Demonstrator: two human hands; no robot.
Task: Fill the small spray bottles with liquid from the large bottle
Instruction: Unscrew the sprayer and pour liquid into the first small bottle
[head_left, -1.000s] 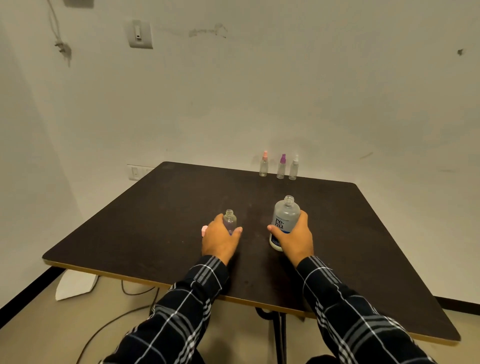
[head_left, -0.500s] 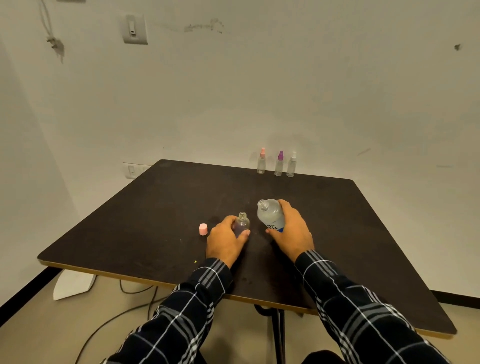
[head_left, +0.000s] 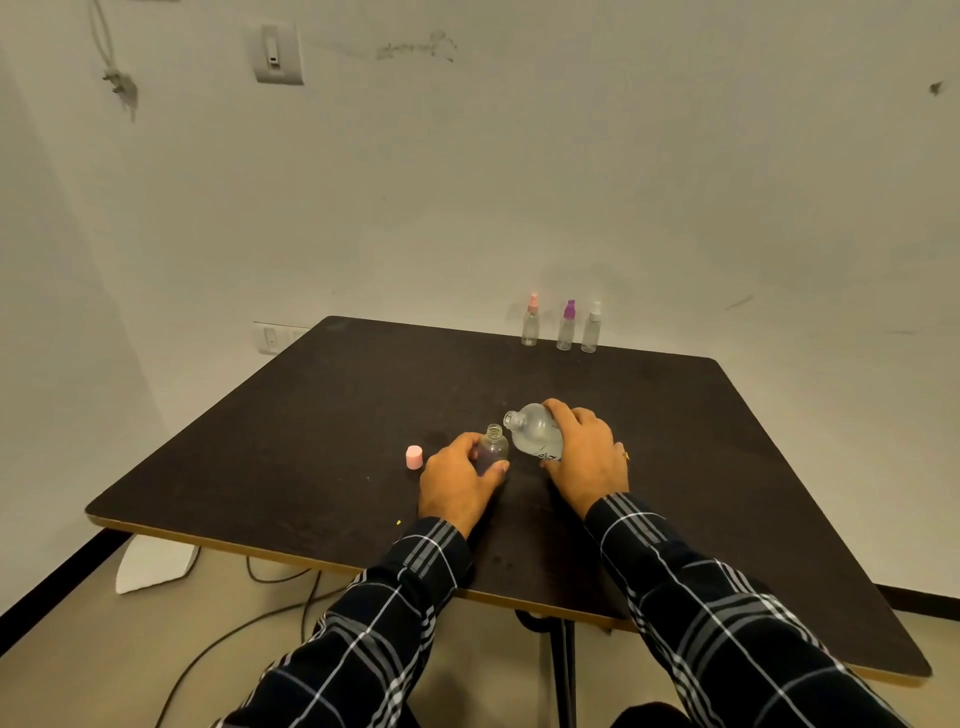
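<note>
Black bench (head_left: 311, 415), where's the small bottle? — ops

Front-middle of the bench. The small bottle (head_left: 492, 448) is upright and uncapped, mouth facing up. The left grip (head_left: 457, 483) wraps its lower body, thumb on the near right side, fingers round the left. — cam

Large bottle? — ops

The large bottle (head_left: 535, 436) is clear plastic, uncapped, held by the right grip (head_left: 587, 457) with fingers curled over its body from the far side. Tilted hard, neck pointing left. Its mouth sits just right of the small bottle's mouth and slightly higher. Close, but I can't tell if they touch. Can't tell if anything flows, or the fill level in either. — cam

Cap? — ops

The pink cap (head_left: 414, 457) is on the bench just left of the left grip, not touching it. — cam

Other bottles? — ops

Three in a row at the far edge by the wall: pink-topped bottle (head_left: 530, 327), purple-topped bottle (head_left: 567, 326), white-topped bottle (head_left: 592, 327). All upright, tops on, well apart from both grips. — cam

Anything else? — ops

A ring (head_left: 626, 456) on the right grip. Plaid sleeves on both arms. A wall switch (head_left: 278, 52) high on the left, a socket plate (head_left: 270, 338) by the bench's far left corner, a cable (head_left: 234, 634) on the floor under the bench. — cam
</note>
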